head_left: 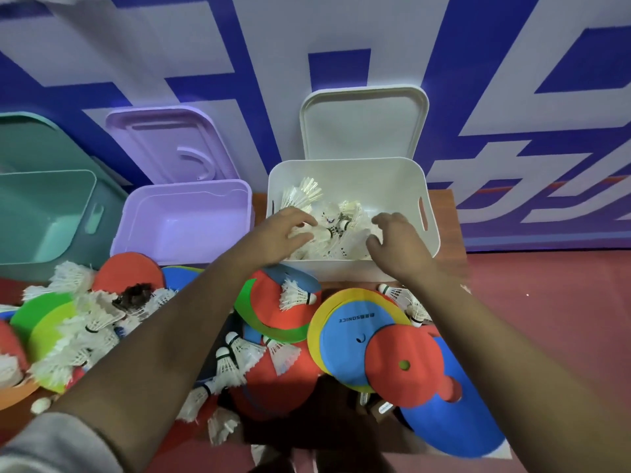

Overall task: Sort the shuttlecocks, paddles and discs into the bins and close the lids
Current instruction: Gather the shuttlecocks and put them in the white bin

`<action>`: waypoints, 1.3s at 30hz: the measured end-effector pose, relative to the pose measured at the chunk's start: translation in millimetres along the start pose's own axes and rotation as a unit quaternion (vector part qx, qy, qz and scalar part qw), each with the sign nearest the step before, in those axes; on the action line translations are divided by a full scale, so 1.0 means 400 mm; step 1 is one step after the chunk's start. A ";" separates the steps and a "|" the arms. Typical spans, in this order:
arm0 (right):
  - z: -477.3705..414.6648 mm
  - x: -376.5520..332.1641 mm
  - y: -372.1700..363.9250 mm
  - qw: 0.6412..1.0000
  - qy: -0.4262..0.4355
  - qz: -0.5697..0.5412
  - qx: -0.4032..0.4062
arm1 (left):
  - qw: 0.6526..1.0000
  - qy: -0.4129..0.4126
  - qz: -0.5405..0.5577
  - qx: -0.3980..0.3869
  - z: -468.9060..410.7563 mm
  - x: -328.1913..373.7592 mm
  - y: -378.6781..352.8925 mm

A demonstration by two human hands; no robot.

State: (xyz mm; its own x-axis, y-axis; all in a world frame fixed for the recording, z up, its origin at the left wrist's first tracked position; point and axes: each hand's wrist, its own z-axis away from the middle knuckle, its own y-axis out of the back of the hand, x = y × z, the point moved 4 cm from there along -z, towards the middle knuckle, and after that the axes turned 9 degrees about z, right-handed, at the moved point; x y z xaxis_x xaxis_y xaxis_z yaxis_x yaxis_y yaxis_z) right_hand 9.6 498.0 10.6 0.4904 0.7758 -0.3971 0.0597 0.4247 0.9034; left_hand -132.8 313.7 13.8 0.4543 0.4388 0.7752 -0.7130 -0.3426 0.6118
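Note:
A white bin (392,179) stands open at the back, its lid (363,124) leaning on the wall, with several white shuttlecocks (336,230) heaped inside. My left hand (280,233) reaches over the bin's near left edge, fingers spread and loosely bent above the heap. Over the near right part of the bin, my right hand (396,240) hovers with fingers hanging loosely, holding nothing that I can see. In front lie coloured flat discs (355,332), red paddles (128,271) and more loose shuttlecocks (239,356).
An open purple bin (191,196) with its lid (167,145) upright stands left of the white one. A teal bin (47,196) is at far left. A blue-and-white wall runs behind. Red floor lies to the right.

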 end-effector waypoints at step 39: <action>0.445 -0.505 -0.588 0.989 -0.042 -0.086 -0.116 | 0.941 0.187 0.235 0.154 0.850 -0.423 -0.024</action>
State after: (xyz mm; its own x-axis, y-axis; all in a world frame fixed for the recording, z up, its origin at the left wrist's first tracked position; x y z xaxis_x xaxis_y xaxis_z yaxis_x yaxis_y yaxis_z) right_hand 51.3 158.6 -92.8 0.5621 0.6448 -0.5179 -0.0478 0.6505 0.7580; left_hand -21.4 -39.7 -69.9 -0.1335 0.4207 0.8973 -0.5740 -0.7710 0.2760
